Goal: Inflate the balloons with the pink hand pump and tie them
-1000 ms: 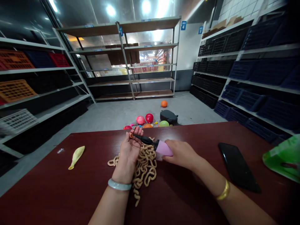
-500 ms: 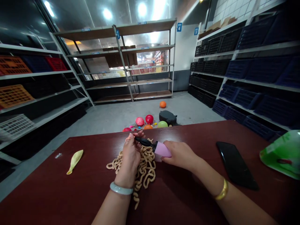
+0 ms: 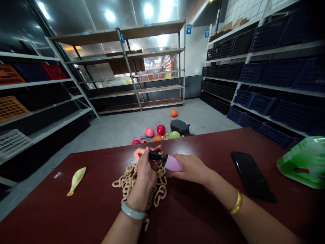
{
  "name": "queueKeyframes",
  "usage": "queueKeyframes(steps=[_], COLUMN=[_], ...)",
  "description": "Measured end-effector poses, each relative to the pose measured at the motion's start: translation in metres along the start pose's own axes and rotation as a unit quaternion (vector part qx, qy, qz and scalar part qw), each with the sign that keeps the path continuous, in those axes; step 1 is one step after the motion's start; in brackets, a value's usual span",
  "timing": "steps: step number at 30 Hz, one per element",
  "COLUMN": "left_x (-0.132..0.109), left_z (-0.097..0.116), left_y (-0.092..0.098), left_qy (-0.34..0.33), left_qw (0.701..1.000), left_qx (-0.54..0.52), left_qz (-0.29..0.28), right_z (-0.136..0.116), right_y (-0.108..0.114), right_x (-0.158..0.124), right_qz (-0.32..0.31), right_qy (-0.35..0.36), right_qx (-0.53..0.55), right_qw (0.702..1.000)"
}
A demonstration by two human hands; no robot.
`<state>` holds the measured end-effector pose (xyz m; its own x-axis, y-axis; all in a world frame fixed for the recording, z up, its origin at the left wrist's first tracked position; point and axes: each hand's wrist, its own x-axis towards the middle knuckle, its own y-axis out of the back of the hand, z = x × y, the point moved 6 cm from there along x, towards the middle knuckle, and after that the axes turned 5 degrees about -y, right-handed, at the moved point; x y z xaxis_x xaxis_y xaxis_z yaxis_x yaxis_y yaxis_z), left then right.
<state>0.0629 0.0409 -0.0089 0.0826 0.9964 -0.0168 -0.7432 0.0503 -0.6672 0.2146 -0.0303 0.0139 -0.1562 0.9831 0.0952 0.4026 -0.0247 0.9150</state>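
My left hand [image 3: 146, 171] is closed round the neck of an orange balloon [image 3: 138, 153], at the black nozzle of a hand balloon pump. The balloon looks small and partly filled. My right hand [image 3: 190, 166] grips the pink body of the balloon pump [image 3: 172, 164], its nozzle pointing left into my left hand. Just how the balloon's mouth sits on the nozzle is hidden by my fingers. Beneath both hands lies a tangled pile of beige, rope-like loops [image 3: 126, 182]. Off to the left rests a limp yellow balloon [image 3: 77, 181].
A black phone-like slab [image 3: 253, 176] and a green plastic bag [image 3: 303, 164] lie at the right of the dark red table [image 3: 203, 220]. On the floor beyond are several balloons, including a red one [image 3: 160, 129], and a dark bag [image 3: 179, 126]. Shelves with crates line the room.
The orange balloon now shows larger beyond my left fingers. Both hands stay on the balloon and pump. The whole view has shifted slightly.
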Motion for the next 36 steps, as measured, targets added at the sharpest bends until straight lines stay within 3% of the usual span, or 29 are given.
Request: queueKeyframes(steps=[4, 9, 15, 22, 31, 36], left_x=[0.001, 0.005, 0.005, 0.005, -0.002, -0.007], left_z=[0.006, 0.014, 0.013, 0.01, 0.002, -0.004], left_y=[0.002, 0.004, 0.0, -0.002, -0.001, -0.005], left_qy=[-0.023, -0.074, -0.04, -0.034, -0.014, 0.04], left_qw=[1.0, 0.996, 0.993, 0.995, 0.999, 0.997], left_qx=[0.016, -0.046, -0.097, -0.075, -0.044, -0.065], left_qz=[0.01, -0.01, -0.047, -0.061, -0.011, 0.005], right_z=[-0.002, 0.001, 0.007, 0.006, 0.005, 0.001], right_y=[-0.004, -0.007, -0.006, -0.005, -0.004, -0.002], right_x=[0.001, 0.003, 0.005, 0.004, 0.001, 0.0], right_qz=[-0.004, -0.002, 0.001, 0.003, 0.002, 0.006], right_qy=[0.004, -0.011, -0.025, -0.022, -0.012, -0.006], right_qx=[0.027, 0.048, 0.062, 0.075, 0.042, -0.013], right_qw=[1.0, 0.999, 0.998, 0.997, 0.999, 1.0])
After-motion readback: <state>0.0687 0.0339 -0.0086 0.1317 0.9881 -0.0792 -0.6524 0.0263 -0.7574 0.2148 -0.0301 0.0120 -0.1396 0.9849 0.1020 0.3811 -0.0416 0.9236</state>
